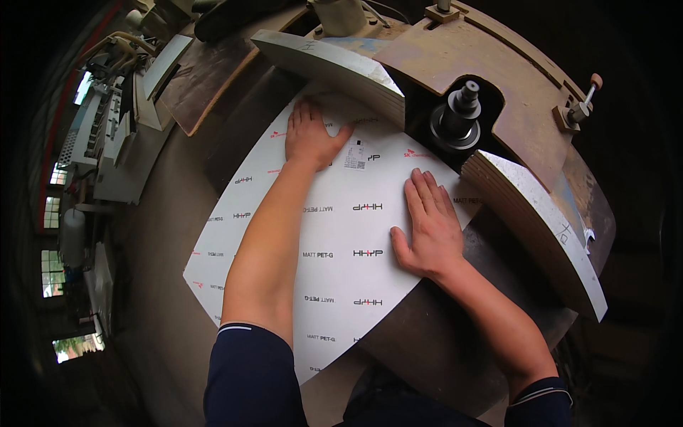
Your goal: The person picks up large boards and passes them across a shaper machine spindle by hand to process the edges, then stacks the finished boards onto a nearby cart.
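Note:
A large white panel [327, 235], covered in a printed film, lies flat on the dark machine table in front of me. My left hand [313, 136] rests palm down near its far left part, fingers stretched out and thumb apart. Beside the thumb sits a small white label [356, 154] stuck to the panel. My right hand [432, 228] presses flat on the panel's right side, its fingers extended. Past the panel's far right edge stands a dark stepped spindle [459, 117] in a cutout. Neither hand grips anything.
Two thick pale fence boards, a left one [334, 67] and a right one [533, 220], flank the spindle. A clamp with an orange knob [580, 103] stands at the far right. Dark machine table [441, 341] shows below my right hand. Other machinery [99, 128] and windows line the left.

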### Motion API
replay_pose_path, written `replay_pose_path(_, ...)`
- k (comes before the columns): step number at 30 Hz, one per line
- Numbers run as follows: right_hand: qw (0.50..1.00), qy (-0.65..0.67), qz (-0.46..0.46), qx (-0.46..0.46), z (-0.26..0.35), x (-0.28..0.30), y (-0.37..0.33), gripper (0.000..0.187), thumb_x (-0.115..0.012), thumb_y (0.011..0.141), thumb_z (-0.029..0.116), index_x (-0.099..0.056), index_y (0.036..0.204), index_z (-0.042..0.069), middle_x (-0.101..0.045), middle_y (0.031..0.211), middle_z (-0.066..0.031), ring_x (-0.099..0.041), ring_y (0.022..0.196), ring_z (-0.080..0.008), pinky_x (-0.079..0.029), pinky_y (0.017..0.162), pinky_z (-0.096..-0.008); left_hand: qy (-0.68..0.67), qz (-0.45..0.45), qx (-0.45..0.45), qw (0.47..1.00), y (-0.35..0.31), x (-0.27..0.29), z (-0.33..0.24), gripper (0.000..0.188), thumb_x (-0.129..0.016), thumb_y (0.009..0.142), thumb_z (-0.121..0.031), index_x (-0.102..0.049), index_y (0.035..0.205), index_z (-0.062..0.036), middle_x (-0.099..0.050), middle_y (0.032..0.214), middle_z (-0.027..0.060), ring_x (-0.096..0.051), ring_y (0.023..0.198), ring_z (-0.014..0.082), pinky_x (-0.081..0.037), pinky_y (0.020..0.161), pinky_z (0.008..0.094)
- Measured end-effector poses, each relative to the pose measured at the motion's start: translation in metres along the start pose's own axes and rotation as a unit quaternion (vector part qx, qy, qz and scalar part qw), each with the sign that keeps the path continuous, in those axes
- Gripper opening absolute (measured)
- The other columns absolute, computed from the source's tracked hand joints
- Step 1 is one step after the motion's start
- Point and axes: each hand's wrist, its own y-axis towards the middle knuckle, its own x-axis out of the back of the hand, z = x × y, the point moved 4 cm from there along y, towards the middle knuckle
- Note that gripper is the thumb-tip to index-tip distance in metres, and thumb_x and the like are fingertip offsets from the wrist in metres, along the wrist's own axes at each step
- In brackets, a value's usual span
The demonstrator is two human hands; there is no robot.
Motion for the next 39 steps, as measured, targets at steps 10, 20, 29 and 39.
replay_pose_path(10, 0.999, 0.015, -0.030, 0.003, -0.001, -0.018, 0.024, 0.068, -0.056, 0.075, 0.030, -0.040, 0.128, -0.009, -0.036, 0.139, -0.0245, -0.030, 0.134, -0.0354, -0.023, 0.111, -0.0437, -0.001, -0.037, -0.026, 0.999, 0.026, -0.016, 0.022, 0.089, -0.047, 0.082, -0.063, -0.032, 0.137, 0.0044, -0.030, 0.143, 0.0229, -0.025, 0.136, 0.0329, -0.019, 0.112, 0.0380)
replay_pose_path(20, 0.998, 0.039, -0.056, 0.007, -0.002, -0.037, 0.046, 0.067, -0.057, 0.074, 0.030, -0.042, 0.126, -0.010, -0.037, 0.138, -0.0243, -0.033, 0.132, -0.0355, -0.023, 0.111, -0.0430, -0.012, 0.001, -0.023, 1.000, 0.052, -0.031, 0.043, 0.092, -0.046, 0.080, -0.065, -0.029, 0.139, 0.0037, -0.025, 0.147, 0.0204, -0.020, 0.138, 0.0306, -0.016, 0.113, 0.0369)
replay_pose_path(29, 0.993, 0.036, -0.110, 0.031, 0.009, -0.047, 0.077, 0.064, -0.058, 0.072, 0.030, -0.045, 0.120, -0.010, -0.043, 0.130, -0.0254, -0.036, 0.127, -0.0372, -0.027, 0.109, -0.0427, -0.012, -0.014, -0.032, 0.999, 0.082, -0.039, 0.070, 0.095, -0.046, 0.080, -0.067, -0.030, 0.139, 0.0053, -0.026, 0.147, 0.0208, -0.022, 0.138, 0.0305, -0.018, 0.112, 0.0372)
replay_pose_path(39, 0.998, -0.011, -0.055, 0.000, 0.036, -0.063, 0.116, 0.065, -0.056, 0.072, 0.029, -0.044, 0.125, -0.005, -0.042, 0.134, -0.0214, -0.039, 0.125, -0.0363, -0.025, 0.110, -0.0425, 0.001, -0.036, -0.026, 0.999, 0.098, -0.036, 0.106, 0.095, -0.037, 0.084, -0.068, -0.030, 0.137, 0.0106, -0.031, 0.143, 0.0245, -0.024, 0.137, 0.0318, -0.018, 0.112, 0.0370)
